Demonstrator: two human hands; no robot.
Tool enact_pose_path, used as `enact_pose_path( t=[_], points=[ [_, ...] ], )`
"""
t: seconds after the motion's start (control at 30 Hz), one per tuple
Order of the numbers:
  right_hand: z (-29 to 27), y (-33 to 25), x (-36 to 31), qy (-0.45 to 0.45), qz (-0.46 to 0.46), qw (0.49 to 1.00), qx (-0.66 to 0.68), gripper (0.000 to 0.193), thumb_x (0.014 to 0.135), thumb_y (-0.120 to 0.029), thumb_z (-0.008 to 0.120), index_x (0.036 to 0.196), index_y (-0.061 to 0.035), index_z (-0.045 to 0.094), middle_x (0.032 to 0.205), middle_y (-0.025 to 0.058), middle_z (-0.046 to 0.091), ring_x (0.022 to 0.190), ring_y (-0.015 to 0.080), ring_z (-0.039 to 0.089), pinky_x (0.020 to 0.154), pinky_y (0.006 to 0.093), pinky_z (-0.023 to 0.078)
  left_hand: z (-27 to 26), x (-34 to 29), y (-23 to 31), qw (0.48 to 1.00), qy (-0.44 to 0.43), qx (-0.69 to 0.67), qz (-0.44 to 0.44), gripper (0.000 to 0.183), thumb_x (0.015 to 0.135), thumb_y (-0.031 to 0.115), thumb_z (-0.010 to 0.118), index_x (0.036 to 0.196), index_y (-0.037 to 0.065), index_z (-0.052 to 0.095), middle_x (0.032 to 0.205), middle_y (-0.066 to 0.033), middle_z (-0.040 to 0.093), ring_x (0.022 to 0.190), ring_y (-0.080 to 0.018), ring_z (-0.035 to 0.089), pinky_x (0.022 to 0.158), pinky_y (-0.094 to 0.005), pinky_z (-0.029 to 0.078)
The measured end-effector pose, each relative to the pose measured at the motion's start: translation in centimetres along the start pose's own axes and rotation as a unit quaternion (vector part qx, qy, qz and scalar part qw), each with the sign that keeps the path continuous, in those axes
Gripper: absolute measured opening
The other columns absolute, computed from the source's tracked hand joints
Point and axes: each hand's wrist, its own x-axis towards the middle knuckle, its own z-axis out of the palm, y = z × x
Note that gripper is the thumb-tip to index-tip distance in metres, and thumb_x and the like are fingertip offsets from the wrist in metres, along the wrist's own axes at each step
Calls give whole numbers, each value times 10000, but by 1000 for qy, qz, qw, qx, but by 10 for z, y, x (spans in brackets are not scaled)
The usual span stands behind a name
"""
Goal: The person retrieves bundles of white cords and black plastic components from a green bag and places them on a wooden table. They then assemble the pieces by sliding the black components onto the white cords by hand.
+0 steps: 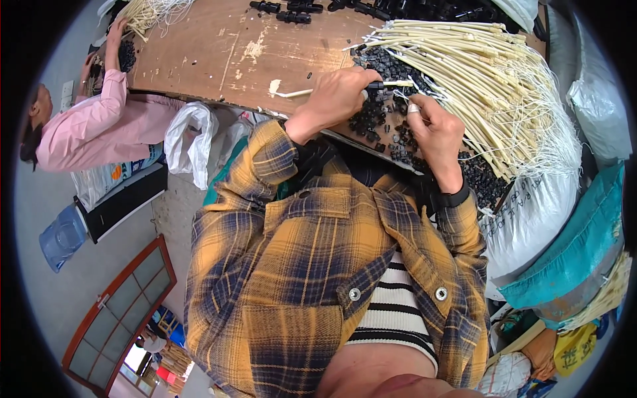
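Observation:
My left hand (337,97) is closed around a thin cream stick (296,93) that lies roughly level above the bench edge. A short black sleeve (376,85) sits by its thumb and fingertips, and the stick's pale end shows beyond it. Thumb and forefinger of my right hand (436,129) are pinched together at a thin white string (401,94) near that end. Small black plastic pieces (381,121) lie heaped beneath both hands. Just past the right hand, a large bundle of similar cream sticks (464,69) spreads out, with white strings trailing from the ends.
The worn brown bench (192,63) carries larger black plastic fittings (295,14) at its far side. A co-worker in a pink shirt (96,129) works at the bench's left end. White sacks (537,219) and a teal bag (564,242) stand at right; a white plastic bag (190,139) hangs left.

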Motion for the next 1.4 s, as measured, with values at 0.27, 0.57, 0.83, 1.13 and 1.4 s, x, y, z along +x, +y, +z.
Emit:
enact_pose_path(
  t=[0.27,0.57,0.83,1.13,1.4],
  points=[
    [7,2,-2,-39,-16,998,37,96,807,-110,663,892,-83,698,606,80,615,484,176,572,474,294,438,0,0,13,998,-52,23,10,384,748,2,576,1120,96,599,977,-126,644,932,-337,611,769,-427,485],
    [6,-2,-1,-122,-42,985,113,171,826,-69,621,993,-38,632,706,153,622,603,307,615,538,346,473,-2,5,22,994,-99,-18,38,379,724,-1,534,1090,80,588,871,-145,648,869,-355,616,716,-467,466],
    [6,-11,-6,-140,17,988,70,168,856,-77,623,1020,-39,618,806,171,654,708,340,645,598,369,504,-11,2,19,980,-166,-107,-1,486,739,-3,530,1210,113,505,886,-161,629,825,-355,602,711,-424,451],
    [9,-11,-4,-112,1,993,39,171,869,-85,606,1036,-45,613,795,188,643,673,355,635,563,392,493,-4,3,23,986,72,-122,92,338,636,65,730,961,78,639,849,-54,638,848,-250,577,736,-353,480],
    [10,-10,-6,-80,-10,996,46,165,869,-70,602,1032,-45,615,758,173,639,638,334,631,550,378,489,2,-2,10,963,50,-263,22,223,655,46,718,866,51,643,848,-55,625,821,-224,575,733,-307,479]
  ],
)
